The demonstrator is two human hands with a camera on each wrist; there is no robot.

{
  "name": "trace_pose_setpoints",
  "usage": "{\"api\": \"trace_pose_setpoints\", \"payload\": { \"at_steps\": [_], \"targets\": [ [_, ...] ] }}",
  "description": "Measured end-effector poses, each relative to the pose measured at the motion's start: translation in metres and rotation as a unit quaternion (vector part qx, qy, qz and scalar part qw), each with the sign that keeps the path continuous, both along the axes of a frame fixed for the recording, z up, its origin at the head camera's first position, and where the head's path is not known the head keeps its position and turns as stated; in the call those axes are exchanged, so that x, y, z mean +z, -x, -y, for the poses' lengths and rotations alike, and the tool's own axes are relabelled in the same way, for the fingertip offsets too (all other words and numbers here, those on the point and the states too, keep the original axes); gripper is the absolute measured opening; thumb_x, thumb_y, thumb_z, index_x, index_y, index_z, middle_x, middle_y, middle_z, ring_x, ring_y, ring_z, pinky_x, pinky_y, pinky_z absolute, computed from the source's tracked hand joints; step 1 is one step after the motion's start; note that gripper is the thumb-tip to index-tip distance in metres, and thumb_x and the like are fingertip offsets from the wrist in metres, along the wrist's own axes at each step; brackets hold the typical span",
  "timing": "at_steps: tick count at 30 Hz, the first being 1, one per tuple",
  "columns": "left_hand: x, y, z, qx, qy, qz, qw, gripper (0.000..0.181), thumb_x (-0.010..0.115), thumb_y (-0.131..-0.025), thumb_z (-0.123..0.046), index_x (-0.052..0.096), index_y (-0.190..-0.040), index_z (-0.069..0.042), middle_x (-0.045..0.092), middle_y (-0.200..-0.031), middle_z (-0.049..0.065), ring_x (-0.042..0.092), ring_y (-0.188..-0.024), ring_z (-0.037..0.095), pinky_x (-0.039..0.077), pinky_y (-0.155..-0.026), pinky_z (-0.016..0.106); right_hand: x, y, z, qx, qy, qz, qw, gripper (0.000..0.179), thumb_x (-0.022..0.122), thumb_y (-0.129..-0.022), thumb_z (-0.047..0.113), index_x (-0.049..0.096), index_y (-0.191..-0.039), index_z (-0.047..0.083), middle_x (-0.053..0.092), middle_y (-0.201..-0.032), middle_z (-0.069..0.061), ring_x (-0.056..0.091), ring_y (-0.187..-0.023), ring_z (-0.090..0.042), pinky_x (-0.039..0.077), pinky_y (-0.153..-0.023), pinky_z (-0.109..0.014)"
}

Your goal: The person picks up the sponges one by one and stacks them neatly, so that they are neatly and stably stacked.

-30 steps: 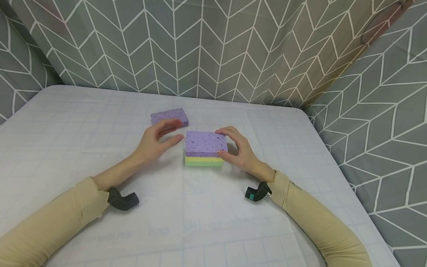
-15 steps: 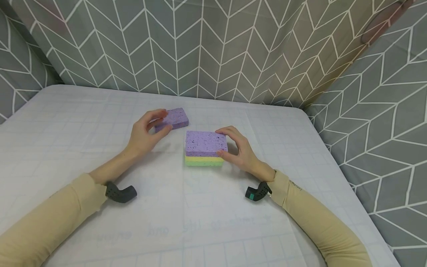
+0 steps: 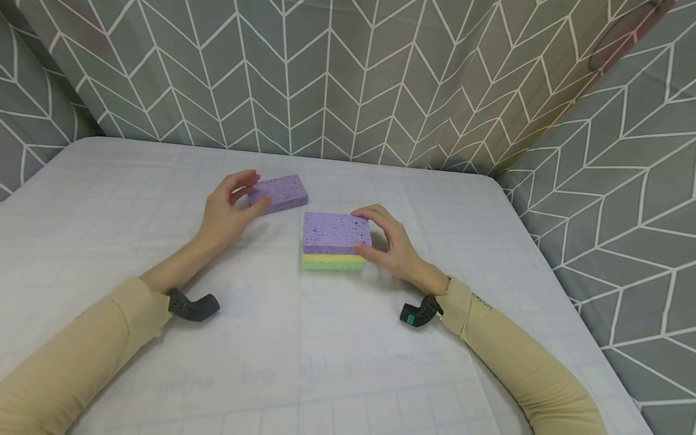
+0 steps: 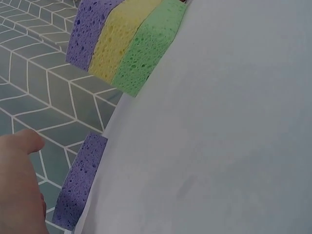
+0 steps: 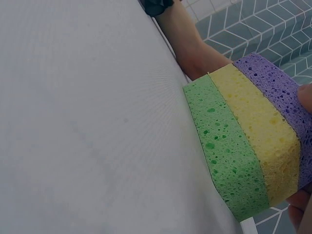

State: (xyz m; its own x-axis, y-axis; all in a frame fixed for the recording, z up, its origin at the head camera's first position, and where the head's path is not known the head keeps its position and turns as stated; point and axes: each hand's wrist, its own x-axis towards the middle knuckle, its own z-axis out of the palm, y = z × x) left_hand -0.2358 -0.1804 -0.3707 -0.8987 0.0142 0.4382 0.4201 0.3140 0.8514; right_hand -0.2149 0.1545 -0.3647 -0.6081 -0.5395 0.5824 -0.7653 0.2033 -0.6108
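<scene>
Three sponges make a stack: a purple sponge [image 3: 335, 232] on top, a yellow sponge [image 3: 333, 258] in the middle and a green sponge [image 3: 333, 266] at the bottom. My right hand [image 3: 399, 244] holds the top purple sponge at its right end, thumb on the near edge and fingers at the far edge. In the right wrist view the thumb [image 5: 305, 96] lies against the purple layer. A second purple sponge [image 3: 283, 192] lies flat, farther back and left. Beside its left end is my left hand [image 3: 225, 208], fingers spread and loosely bent; the left wrist view shows the thumb [image 4: 30, 141] apart from it.
White cloth with faint grid lines and lettering covers the table [image 3: 304, 344]. Behind and to the right hang grey curtains [image 3: 304, 78] with white chevron lines. A dark wrist camera [image 3: 193, 307] sits on the left cuff, another wrist camera [image 3: 418, 312] on the right.
My left hand has moved left and back, away from the stack, to the left end of the lone purple sponge. My right hand and the stack have stayed in place.
</scene>
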Motion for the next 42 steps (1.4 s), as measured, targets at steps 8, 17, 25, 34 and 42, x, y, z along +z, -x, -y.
{"api": "trace_pose_setpoints", "payload": {
  "at_steps": [8,17,25,34,42],
  "targets": [
    [0.000,0.005,0.006,0.025,0.032,0.041,0.9983,0.068,0.076,-0.088,-0.013,0.043,-0.145,0.001,0.049,-0.145,0.019,0.044,-0.138,0.028,0.036,-0.121,0.032,-0.011,0.008,-0.003,0.000,0.000,-0.002,1.0000,0.057,0.066,-0.088,0.039,0.059,-0.132,0.004,0.060,-0.127,-0.011,0.054,-0.120,-0.024,0.041,-0.111,-0.037],
    [0.000,0.006,0.011,0.032,0.076,0.103,0.9913,0.080,0.077,-0.089,-0.030,0.036,-0.150,0.000,0.042,-0.153,0.017,0.037,-0.144,0.031,0.033,-0.123,0.039,-0.009,0.007,-0.002,0.001,0.002,0.002,1.0000,0.058,0.065,-0.089,0.042,0.059,-0.132,0.003,0.060,-0.127,-0.012,0.053,-0.120,-0.024,0.040,-0.111,-0.037],
    [0.000,0.007,0.013,0.024,0.096,0.136,0.9858,0.090,0.080,-0.085,-0.030,0.030,-0.153,0.003,0.036,-0.155,0.022,0.035,-0.145,0.037,0.033,-0.123,0.043,-0.009,0.007,-0.002,0.003,0.004,0.006,1.0000,0.059,0.065,-0.089,0.043,0.059,-0.132,0.003,0.060,-0.127,-0.012,0.053,-0.120,-0.024,0.040,-0.112,-0.037],
    [-0.002,0.011,0.014,0.024,0.145,0.151,0.9775,0.095,0.082,-0.083,-0.025,0.026,-0.153,0.007,0.034,-0.155,0.028,0.033,-0.145,0.041,0.032,-0.122,0.047,0.004,-0.003,0.002,0.003,0.005,0.011,0.9999,0.052,0.068,-0.081,0.011,0.057,-0.128,-0.009,0.059,-0.124,-0.025,0.053,-0.117,-0.034,0.038,-0.111,-0.034],
    [-0.001,0.011,0.013,0.021,0.152,0.151,0.9764,0.090,0.081,-0.084,-0.020,0.028,-0.151,0.009,0.035,-0.153,0.030,0.034,-0.144,0.043,0.032,-0.122,0.049,0.027,-0.020,0.008,0.001,0.002,0.023,0.9997,0.049,0.065,-0.080,0.006,0.056,-0.124,-0.014,0.059,-0.120,-0.029,0.054,-0.114,-0.035,0.039,-0.110,-0.032]
  ]
}}
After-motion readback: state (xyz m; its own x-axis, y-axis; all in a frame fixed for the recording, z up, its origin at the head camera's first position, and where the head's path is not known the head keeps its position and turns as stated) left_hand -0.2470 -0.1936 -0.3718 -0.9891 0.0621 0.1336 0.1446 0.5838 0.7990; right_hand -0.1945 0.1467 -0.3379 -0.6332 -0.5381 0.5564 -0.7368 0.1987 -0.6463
